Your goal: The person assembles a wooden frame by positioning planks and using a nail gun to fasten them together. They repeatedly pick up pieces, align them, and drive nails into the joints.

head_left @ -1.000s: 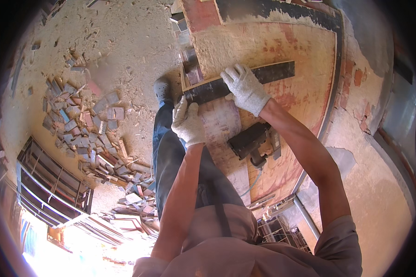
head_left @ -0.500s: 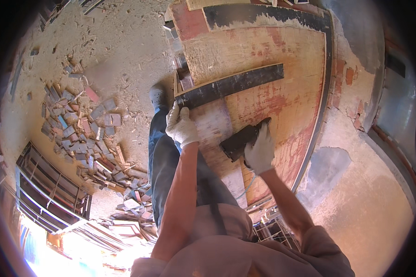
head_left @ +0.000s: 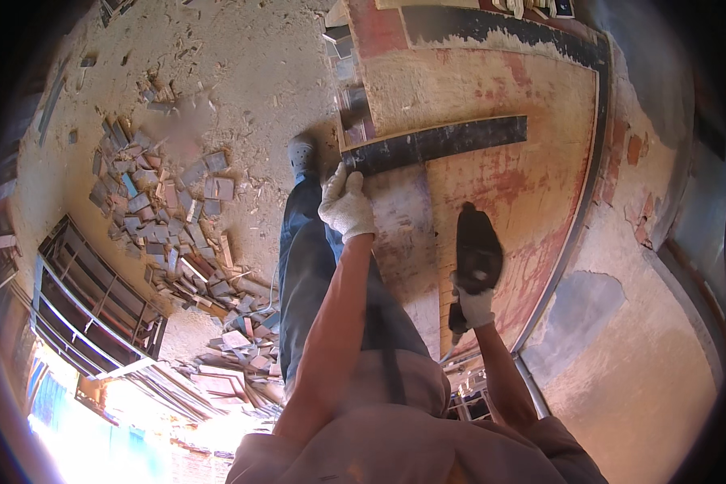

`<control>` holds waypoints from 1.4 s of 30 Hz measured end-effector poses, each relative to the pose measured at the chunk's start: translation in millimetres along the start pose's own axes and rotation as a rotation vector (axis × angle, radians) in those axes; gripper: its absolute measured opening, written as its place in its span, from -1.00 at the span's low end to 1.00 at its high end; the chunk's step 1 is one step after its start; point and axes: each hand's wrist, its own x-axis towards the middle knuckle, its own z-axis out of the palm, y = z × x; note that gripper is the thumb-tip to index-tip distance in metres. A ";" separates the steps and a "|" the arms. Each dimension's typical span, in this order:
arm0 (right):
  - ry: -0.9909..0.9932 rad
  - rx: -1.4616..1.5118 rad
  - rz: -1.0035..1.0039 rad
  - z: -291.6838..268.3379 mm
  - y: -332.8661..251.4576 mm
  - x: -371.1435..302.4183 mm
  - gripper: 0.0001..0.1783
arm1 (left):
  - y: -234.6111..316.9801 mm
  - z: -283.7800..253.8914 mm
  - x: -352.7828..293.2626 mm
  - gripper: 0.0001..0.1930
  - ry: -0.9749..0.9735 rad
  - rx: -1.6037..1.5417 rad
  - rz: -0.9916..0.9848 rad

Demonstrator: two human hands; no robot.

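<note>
A long black-faced wooden strip (head_left: 452, 140) lies across the stained plywood board (head_left: 492, 97). My left hand (head_left: 348, 208), in a pale work glove, is closed at the strip's left end, its fingertips against the edge. My right hand (head_left: 474, 306), gloved too, grips a black corded power tool that looks like a circular saw (head_left: 481, 250). The saw is held over the board, below and apart from the strip, with its long side pointing away from me. Motion blurs it, and its blade cannot be made out. A cord runs down behind my right hand.
Many cut wood offcuts (head_left: 157, 222) lie heaped on the dusty floor to the left. A metal rack (head_left: 97, 298) stands at lower left. A worn plaster wall (head_left: 621, 355) borders the board on the right. My shoe (head_left: 302, 152) is beside the board's left edge.
The saw has swung from lying crosswise to pointing away from me, and my right hand has drawn back toward my body. My left hand stays at the strip's end. The whole view has shifted slightly.
</note>
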 end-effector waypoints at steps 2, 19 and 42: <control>-0.205 0.033 0.014 0.8 24.1 -8.1 -0.70 | 2.5 1.4 -0.9 -0.62 0.008 0.006 -0.011; -0.613 -0.681 -0.426 48.9 -55.9 61.8 -0.43 | 8.6 4.3 -2.1 -0.67 0.013 -0.089 -0.020; -0.418 -0.496 -0.337 48.2 -77.4 52.4 -0.52 | -19.3 -45.0 6.4 -0.67 -0.351 0.087 0.124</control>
